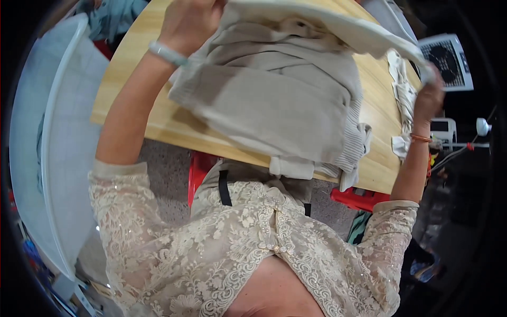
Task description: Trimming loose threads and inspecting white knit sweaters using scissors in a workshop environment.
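A beige knitted sweater [274, 105] lies on the wooden table, its ribbed hem and cuffs hanging over the near edge. Above its far part, a cream strip of cloth [338, 24] is stretched between my two raised hands. I cannot tell whether the strip belongs to the sweater. My left hand [191, 25] is closed on its left end, with the fingertips partly cut off by the top edge. At the far right, my right hand [429, 98] pinches the other end, slightly blurred. Under the strip, a brownish patch with a dark spot shows.
The curved wooden table [129, 68] stands before me. A crumpled white cloth [404, 98] lies along its right side. A large white plastic bin [50, 137] stands at the left. Red stools [359, 199] are under the table, and a dark fan-like unit [446, 63] is beyond it.
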